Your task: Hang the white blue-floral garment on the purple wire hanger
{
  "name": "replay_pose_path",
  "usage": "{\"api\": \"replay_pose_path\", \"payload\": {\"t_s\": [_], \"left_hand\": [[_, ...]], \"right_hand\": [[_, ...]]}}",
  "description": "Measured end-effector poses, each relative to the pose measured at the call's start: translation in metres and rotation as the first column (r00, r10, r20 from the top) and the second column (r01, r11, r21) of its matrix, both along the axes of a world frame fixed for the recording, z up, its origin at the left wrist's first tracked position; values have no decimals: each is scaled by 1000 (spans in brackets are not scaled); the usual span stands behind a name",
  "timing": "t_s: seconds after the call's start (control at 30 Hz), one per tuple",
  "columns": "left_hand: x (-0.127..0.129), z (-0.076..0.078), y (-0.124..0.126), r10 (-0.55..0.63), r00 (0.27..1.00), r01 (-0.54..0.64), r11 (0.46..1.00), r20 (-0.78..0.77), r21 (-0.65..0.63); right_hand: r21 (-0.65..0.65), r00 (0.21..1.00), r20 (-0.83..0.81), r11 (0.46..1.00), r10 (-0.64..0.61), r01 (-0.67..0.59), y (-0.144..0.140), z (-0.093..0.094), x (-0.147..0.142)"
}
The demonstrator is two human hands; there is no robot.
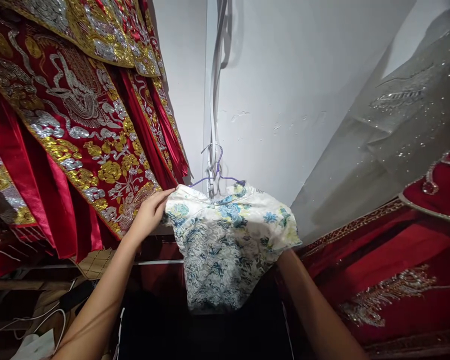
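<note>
A plain white wall (pixel 285 100) stands behind. Left hand (pixel 148 215) pinches the silky floral dress (pixel 225 240) at its 9 o'clock shoulder, on a thin wire hanger (pixel 217 172). Right hand is hidden behind it, grip unclear. Embroidered red robes (pixel 71 125) hang at 10 o'clock.

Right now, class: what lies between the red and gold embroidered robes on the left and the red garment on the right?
In the head view, a floral blouse on a purple hanger hangs between them, before the white wall; the left hand holds its shoulder.

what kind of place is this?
Probably a costume or bridal-wear storeroom. Red embroidered garments hang at left, a sequinned grey garment at right, and the left hand grips a floral top on a wire hanger against a white wall.
</note>
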State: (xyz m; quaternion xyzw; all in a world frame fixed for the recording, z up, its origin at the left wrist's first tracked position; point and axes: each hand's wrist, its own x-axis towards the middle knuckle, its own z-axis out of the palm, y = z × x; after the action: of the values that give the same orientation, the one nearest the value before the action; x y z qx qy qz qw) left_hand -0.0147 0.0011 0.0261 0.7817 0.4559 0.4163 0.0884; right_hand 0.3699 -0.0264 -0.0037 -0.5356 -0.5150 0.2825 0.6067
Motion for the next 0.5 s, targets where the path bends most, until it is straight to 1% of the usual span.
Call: {"api": "replay_pose_path", "payload": {"t_s": [0.07, 0.13, 0.2, 0.27, 0.33, 0.37, 0.43, 0.5], "left_hand": [[-7, -2, -1, -20, 1000, 21, 999, 8, -26], [-8, -2, -1, 6, 1000, -6, 1000, 15, -14], [-3, 6, 3, 30, 1000, -30, 999, 10, 13], [7, 20, 8, 27, 1000, -27, 999, -6, 31], [20, 37, 11, 7, 1000, -5, 998, -29, 61], [27, 46, 11, 3, 999, 0, 996, -36, 93], [40, 61, 6, 14, 1000, -9, 984, -28, 176], [53, 72, -4, 3, 1000, -4, 977, 5, 215]], "right_hand": [[-26, 994, -100, 999, 41, -44, 0, 3, 13], [-67, 970, -232, 993, 77, -95, -4, 10, 25], [-109, 940, -324, 983, 106, -148, -12, 20, 29], [-90, 934, -345, 987, 97, -135, -20, 34, 28], [-2, 929, -367, 999, 42, -46, -28, 50, 25], [54, 920, -392, 998, -15, 40, -32, 58, 25], [139, 895, -427, 968, -132, 209, -43, 69, 25], [208, 893, -399, 927, -210, 311, -60, 75, 24]]}}
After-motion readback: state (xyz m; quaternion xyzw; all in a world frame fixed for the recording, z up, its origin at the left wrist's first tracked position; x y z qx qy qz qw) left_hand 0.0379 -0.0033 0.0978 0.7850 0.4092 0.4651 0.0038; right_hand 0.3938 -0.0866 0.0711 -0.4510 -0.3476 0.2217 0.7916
